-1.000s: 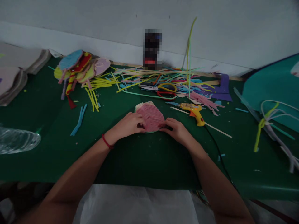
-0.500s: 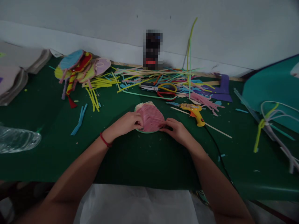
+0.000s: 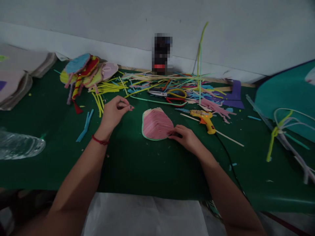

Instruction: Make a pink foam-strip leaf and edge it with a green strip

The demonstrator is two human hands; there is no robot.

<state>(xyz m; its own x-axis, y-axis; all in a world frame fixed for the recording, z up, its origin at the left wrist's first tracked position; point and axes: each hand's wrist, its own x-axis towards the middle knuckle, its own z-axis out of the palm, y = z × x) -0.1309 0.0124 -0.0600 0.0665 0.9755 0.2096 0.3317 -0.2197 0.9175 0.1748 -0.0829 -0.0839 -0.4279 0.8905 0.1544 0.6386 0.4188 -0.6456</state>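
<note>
A rounded pink panel [image 3: 157, 124] lies flat on the green table, its rows of fuzzy pipe-cleaner strips set in a chevron within a pale green rim. My right hand [image 3: 183, 135] pinches its right edge between thumb and fingers. My left hand [image 3: 115, 111] is up and to the left of the panel, apart from it, thumb and fingertips pressed together. Whatever those fingertips hold, if anything, is too small to make out. To the right of the panel lies a yellow glue gun [image 3: 203, 118], nozzle pointing left.
Scissors [image 3: 177, 94] rest among loose coloured pipe cleaners [image 3: 147, 78] along the wall. Finished fuzzy pieces [image 3: 81, 67] are stacked at back left. A clear bottle [image 3: 22, 146] lies at left. The black cord [image 3: 228, 154] runs down the right side. Blue strips [image 3: 85, 126] lie left.
My left hand has let go of the panel's left side and moved up and left, fingers pinched. My right hand stays at the right edge.
</note>
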